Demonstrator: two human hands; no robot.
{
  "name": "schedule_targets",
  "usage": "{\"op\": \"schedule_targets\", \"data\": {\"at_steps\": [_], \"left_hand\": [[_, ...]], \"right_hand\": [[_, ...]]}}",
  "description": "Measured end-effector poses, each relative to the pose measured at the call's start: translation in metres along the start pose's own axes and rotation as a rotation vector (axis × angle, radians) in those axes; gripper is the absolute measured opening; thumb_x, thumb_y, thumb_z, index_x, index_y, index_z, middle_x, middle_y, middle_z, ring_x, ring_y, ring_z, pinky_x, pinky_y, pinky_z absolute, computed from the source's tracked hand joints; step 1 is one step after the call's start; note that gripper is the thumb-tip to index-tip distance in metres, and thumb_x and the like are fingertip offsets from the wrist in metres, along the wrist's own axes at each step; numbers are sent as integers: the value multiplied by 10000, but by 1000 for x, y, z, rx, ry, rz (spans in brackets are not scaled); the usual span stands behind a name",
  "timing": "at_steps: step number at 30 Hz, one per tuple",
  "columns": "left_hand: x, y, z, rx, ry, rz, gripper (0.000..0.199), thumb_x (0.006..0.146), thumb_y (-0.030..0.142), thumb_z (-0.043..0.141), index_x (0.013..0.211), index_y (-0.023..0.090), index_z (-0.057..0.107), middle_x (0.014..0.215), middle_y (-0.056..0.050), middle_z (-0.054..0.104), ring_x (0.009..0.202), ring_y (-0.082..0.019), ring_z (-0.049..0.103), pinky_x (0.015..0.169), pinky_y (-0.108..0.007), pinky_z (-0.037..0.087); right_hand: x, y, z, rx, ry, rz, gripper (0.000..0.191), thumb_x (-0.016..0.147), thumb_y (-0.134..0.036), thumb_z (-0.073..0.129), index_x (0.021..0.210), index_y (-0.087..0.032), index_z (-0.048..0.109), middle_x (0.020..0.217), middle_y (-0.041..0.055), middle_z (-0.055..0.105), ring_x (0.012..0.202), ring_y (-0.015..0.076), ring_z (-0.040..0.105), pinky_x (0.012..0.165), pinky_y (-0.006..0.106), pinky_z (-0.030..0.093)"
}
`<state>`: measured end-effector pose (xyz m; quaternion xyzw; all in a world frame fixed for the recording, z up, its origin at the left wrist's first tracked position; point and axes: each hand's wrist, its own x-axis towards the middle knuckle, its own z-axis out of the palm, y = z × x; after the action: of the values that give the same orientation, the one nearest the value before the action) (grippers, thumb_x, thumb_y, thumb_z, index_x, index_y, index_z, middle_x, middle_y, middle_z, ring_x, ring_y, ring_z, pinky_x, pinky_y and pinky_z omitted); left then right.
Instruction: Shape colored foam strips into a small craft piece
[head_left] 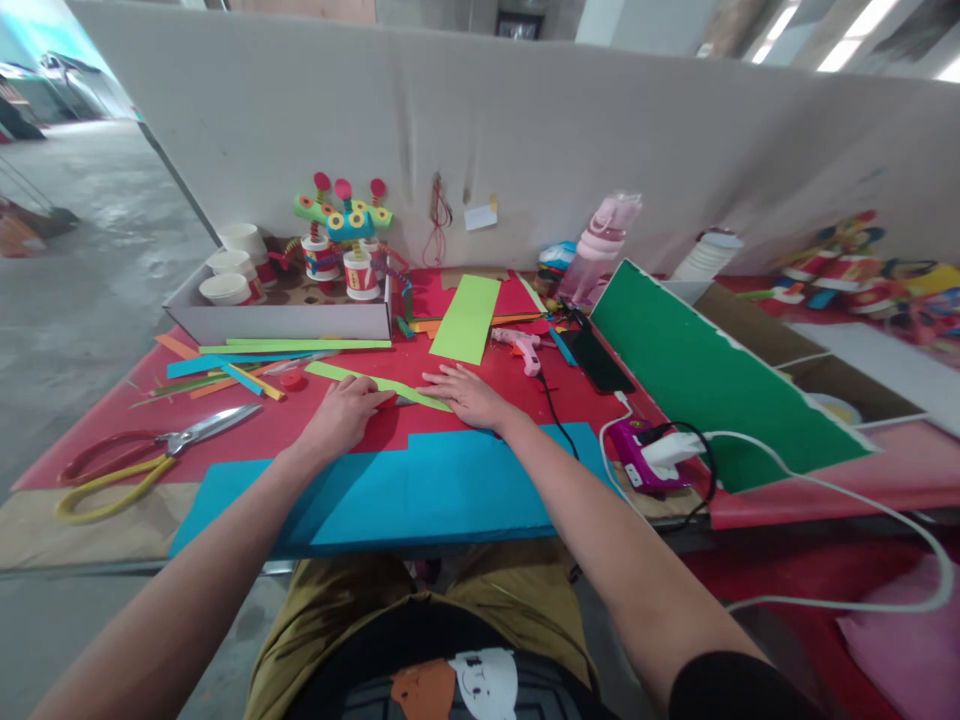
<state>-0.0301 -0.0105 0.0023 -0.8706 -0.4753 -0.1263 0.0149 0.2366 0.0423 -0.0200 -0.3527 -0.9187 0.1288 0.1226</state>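
A narrow light green paper strip (391, 386) lies slantwise on the red-covered table between my hands. My left hand (346, 412) is closed, its bent fingers pressed together at the strip's near edge. My right hand (466, 395) lies flat with fingers apart over the strip's right end. A small grey sliver (403, 401) shows beside the strip between the hands; what it is I cannot make out. Blue paper sheets (375, 500) lie under my wrists along the table's front. Beyond my right hand is a wider green paper piece (466, 320).
Large scissors (169, 445) lie at the left, near colored paper strips (240, 366). Behind stands a box (285, 323) with paper-cup figures (360, 270). To the right are a pink glue gun (525, 348), a phone (598, 360), a purple power socket (637, 462) with cables and a green panel (705, 390).
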Motion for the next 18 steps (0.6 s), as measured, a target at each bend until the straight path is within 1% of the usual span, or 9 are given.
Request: {"op": "schedule_targets", "data": {"at_steps": [4,11,18], "left_hand": [[-2,-1,1,-29,10,20,435,899,139,363,1235,230,624,1036,-116,590,930,-238,496,777,-374,412],[0,4,1,-29,-15,25,427,905,144,364,1237,223,619,1037,-118,587,940,-245,498,757,-365,402],[3,9,4,-34,-23,18,420,905,152,369,1237,199,621,1034,-118,591,944,-243,501,778,-371,407]], "right_hand": [[1,0,1,3,5,5,468,954,-180,348,1357,-373,489,1482,-57,418,1428,208,275,1164,493,195],[2,2,1,-9,-12,3,579,879,-65,364,1364,-359,480,1490,-71,402,1433,203,260,1171,486,181],[2,1,0,5,-23,3,612,857,-33,372,1369,-353,476,1499,-69,387,1439,200,241,1174,484,169]]}}
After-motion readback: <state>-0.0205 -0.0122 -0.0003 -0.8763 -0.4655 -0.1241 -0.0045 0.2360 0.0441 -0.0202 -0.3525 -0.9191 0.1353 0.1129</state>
